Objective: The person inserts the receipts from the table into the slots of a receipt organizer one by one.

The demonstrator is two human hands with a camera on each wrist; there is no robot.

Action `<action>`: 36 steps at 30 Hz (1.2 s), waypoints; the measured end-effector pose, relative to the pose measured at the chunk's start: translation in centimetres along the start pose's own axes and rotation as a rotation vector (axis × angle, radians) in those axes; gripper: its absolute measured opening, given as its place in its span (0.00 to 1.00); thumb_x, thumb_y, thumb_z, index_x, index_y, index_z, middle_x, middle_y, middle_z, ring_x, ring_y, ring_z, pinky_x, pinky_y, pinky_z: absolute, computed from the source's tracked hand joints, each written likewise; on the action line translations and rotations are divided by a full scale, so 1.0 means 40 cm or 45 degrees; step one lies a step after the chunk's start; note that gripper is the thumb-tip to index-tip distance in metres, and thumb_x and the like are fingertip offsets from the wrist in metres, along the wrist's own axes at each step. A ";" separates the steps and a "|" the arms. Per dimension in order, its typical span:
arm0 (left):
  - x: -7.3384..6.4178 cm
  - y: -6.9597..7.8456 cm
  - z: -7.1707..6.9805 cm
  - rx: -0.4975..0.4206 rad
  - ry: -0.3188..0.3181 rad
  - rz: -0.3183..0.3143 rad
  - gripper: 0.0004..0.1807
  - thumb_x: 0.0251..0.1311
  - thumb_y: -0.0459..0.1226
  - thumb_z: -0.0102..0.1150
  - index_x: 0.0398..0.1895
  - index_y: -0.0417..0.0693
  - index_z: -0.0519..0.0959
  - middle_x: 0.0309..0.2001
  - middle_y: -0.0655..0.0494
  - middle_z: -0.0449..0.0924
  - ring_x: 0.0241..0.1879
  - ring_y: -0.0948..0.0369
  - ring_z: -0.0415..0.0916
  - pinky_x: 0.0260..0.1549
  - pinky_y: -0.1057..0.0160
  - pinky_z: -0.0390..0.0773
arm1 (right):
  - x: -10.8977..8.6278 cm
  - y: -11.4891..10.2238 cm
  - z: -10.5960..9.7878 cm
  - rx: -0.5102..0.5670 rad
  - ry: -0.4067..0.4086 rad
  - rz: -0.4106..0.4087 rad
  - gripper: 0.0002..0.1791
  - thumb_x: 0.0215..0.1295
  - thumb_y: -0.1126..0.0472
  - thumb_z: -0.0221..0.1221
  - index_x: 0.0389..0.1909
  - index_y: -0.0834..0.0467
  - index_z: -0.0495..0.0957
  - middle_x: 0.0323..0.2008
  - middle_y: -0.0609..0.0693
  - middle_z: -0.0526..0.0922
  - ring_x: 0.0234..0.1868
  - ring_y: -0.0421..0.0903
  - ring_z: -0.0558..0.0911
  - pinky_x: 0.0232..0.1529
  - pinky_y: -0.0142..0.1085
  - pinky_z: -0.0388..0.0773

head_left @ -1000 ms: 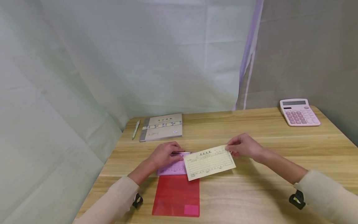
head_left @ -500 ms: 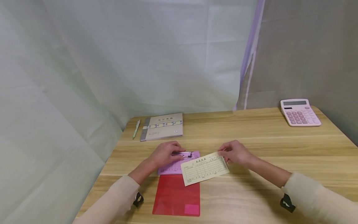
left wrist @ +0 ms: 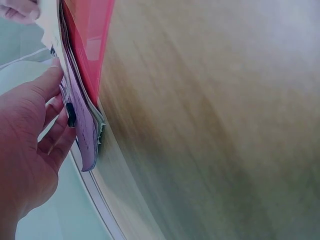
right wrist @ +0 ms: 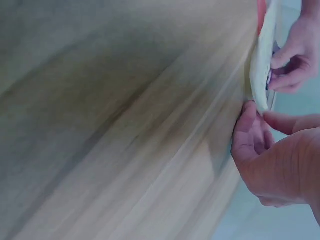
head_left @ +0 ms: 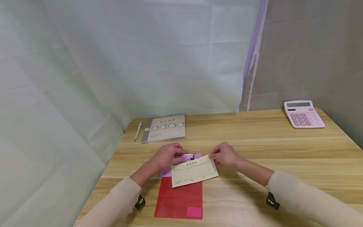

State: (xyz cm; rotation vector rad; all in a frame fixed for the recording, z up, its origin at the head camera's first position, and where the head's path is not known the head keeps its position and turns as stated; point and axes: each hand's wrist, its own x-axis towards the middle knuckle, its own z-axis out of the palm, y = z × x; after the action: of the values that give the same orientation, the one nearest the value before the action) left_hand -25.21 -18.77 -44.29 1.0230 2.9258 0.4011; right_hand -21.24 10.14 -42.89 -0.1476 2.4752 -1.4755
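A red clipboard lies on the table with purple printed slips under the metal clip at its far end. My left hand holds that clip, fingers on its far side and thumb on the near side. A pale yellow printed form lies slanted over the purple slips and the board's upper part. By its upper right corner, my right hand pinches the form between thumb and fingers. In the left wrist view, the purple slips are seen edge-on beside the left hand.
A banded booklet sits at the table's back left, with a pen to its left. A pink calculator stands at the back right. Behind the wooden table hang pale curtains.
My right hand has carried the yellow form leftward, and the form now covers more of the purple slips and the clipboard. The left hand stays on the clip.
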 end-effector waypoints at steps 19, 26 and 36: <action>0.001 -0.004 -0.004 -0.014 0.053 0.097 0.16 0.67 0.45 0.73 0.55 0.52 0.91 0.47 0.61 0.85 0.46 0.63 0.81 0.48 0.58 0.81 | 0.035 -0.050 0.047 -0.114 -0.004 -0.113 0.04 0.68 0.70 0.70 0.32 0.64 0.90 0.20 0.52 0.84 0.18 0.45 0.81 0.24 0.36 0.82; 0.000 0.000 -0.007 -0.013 0.039 0.105 0.16 0.68 0.45 0.73 0.56 0.53 0.90 0.44 0.60 0.84 0.40 0.63 0.78 0.42 0.61 0.79 | 0.060 -0.047 0.068 -0.101 -0.051 -0.031 0.04 0.67 0.70 0.71 0.32 0.65 0.89 0.21 0.53 0.86 0.17 0.44 0.82 0.24 0.35 0.83; 0.005 -0.003 0.000 0.226 0.088 0.303 0.13 0.71 0.46 0.70 0.52 0.53 0.91 0.39 0.62 0.78 0.35 0.65 0.72 0.38 0.65 0.77 | 0.072 -0.045 0.074 -0.144 -0.081 -0.046 0.06 0.67 0.69 0.70 0.29 0.63 0.88 0.19 0.52 0.84 0.16 0.43 0.80 0.23 0.35 0.83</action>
State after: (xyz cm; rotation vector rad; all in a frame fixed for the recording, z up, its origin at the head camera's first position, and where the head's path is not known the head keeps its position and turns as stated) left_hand -25.45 -18.75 -44.31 1.4159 2.9508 0.1849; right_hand -23.31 6.13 -43.14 -0.2580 2.5175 -1.3231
